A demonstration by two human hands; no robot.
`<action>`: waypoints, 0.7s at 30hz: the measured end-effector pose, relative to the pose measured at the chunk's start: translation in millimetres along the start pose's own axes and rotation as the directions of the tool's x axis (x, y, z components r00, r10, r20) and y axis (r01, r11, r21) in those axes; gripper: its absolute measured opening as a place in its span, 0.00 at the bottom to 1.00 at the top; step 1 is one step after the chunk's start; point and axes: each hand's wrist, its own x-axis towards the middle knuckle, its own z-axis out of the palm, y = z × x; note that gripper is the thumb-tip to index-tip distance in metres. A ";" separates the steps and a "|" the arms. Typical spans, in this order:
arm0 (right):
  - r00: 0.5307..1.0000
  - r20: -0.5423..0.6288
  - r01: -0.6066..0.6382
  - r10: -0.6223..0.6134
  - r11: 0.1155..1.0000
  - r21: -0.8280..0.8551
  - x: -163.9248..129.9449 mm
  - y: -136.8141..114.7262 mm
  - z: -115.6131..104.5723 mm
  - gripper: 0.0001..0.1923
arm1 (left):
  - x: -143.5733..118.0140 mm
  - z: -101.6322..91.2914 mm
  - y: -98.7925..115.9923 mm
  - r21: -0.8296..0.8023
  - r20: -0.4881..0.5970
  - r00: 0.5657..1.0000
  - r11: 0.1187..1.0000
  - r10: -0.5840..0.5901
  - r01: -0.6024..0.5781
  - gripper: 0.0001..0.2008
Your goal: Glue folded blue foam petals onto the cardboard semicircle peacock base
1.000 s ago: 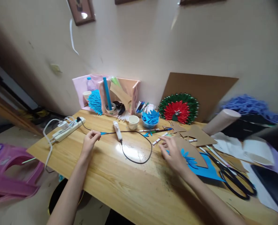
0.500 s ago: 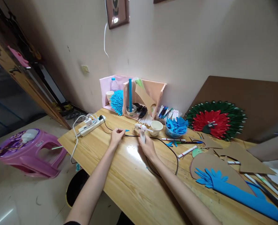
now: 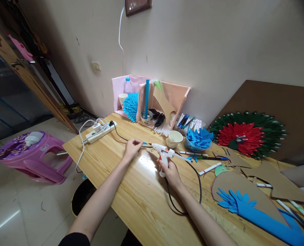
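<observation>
My left hand (image 3: 133,149) is closed in a pinch over the wooden table, on a small blue petal-like piece (image 3: 144,143) that sticks out to the right of the fingertips. My right hand (image 3: 171,173) is wrapped round the handle of a white glue gun (image 3: 163,152). The gun's nozzle points left, close to the blue piece; whether they touch I cannot tell. A glue stick (image 3: 183,157) juts from its back end. Behind the gun stands a paper cup (image 3: 174,139), beside a clear bowl (image 3: 196,147) of blue pieces (image 3: 199,137).
The gun's black cord (image 3: 200,186) loops across the table (image 3: 139,198). A power strip (image 3: 100,133) lies at the left edge. Cardboard shapes (image 3: 240,186) and a blue roll (image 3: 266,218) lie right, below a red-green petal fan (image 3: 244,135). A person's arm (image 3: 295,174) reaches in.
My right hand has drawn the glue gun back from the paper cup and turned it side-on, nozzle left toward the blue piece. My left hand keeps its pinch. The view has shifted slightly.
</observation>
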 end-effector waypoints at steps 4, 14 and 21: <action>0.999 0.025 -0.033 0.033 0.999 -0.005 0.6 3.6 0.9 0.16 | -2.5 1.6 0.2 0.010 0.022 1.000 1.000 0.012 -0.012 0.08; 0.999 0.032 -0.021 0.025 0.993 -0.115 -0.7 -0.7 0.1 0.14 | -5.8 2.9 2.0 0.012 0.055 0.998 1.000 0.013 -0.014 0.09; 0.999 0.025 -0.024 0.027 0.996 -0.091 -1.1 -1.1 1.4 0.14 | -8.0 1.6 4.3 0.008 0.072 0.997 1.000 0.016 -0.017 0.09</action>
